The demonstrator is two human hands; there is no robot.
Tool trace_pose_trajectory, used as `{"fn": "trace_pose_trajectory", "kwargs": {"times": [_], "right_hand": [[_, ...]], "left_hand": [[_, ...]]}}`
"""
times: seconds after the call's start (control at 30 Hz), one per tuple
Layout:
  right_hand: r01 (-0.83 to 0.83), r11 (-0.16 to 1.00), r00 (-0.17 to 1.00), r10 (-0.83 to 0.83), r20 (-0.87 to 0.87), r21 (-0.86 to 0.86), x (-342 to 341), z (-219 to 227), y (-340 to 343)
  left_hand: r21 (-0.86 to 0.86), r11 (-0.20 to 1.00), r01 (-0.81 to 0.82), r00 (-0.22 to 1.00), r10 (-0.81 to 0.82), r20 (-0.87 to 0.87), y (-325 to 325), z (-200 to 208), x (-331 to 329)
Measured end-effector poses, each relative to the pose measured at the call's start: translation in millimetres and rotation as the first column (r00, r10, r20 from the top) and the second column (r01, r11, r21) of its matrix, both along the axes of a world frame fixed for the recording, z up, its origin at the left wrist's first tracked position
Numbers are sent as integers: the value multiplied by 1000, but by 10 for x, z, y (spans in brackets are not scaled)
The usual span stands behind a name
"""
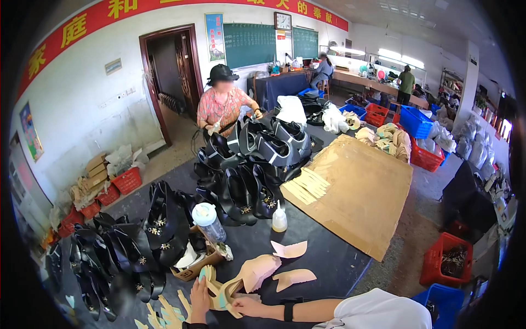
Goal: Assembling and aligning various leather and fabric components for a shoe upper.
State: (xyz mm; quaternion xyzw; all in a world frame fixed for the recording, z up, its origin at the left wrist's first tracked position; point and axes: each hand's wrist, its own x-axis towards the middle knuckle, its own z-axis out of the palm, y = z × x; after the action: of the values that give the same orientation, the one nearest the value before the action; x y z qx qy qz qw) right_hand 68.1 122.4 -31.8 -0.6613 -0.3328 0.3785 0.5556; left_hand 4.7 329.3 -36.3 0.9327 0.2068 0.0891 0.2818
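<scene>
Left hand [199,297] and right hand [248,307] both grip a green-patched beige shoe piece [223,296] between them, over the dark desk [334,264]. Just beyond lie cut beige pieces [290,250]; farther ahead stands a squeeze bottle [279,220], with black shoes [133,244] off left.

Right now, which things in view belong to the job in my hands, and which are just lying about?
Seemingly the job:
beige pieces with pale green patches, at your left hand and in your right hand
two loose beige cutouts nearby
perhaps the squeeze bottle

Seemingly lying about:
blue-lidded container
wall clock
red crate on the floor
</scene>
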Motion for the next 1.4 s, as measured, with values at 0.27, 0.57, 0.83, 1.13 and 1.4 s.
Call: {"fn": "trace_pose_trajectory", "kwargs": {"times": [0.27,0.57,0.83,1.13,1.4], "right_hand": [[-54,960,942,140,304,-274,188,291,-602],[-101,961,966,157,207,-256,227,61,-1278],[40,991,910,-88,-404,-126,220,177,-1645],[283,799,350,428,-833,530,71,705,-1430],[18,998,989,-9,-149,60,155,415,-1729]], "left_hand": [[-180,983,-27,1000,29,11,-4,50,-17],[-213,953,-215,848,291,444,-13,186,-59],[-475,-541,694,656,747,107,-1413,899,-97],[412,-695,589,662,708,248,-3134,1094,387],[152,-612,776,475,726,498,-3480,1645,679]]}}
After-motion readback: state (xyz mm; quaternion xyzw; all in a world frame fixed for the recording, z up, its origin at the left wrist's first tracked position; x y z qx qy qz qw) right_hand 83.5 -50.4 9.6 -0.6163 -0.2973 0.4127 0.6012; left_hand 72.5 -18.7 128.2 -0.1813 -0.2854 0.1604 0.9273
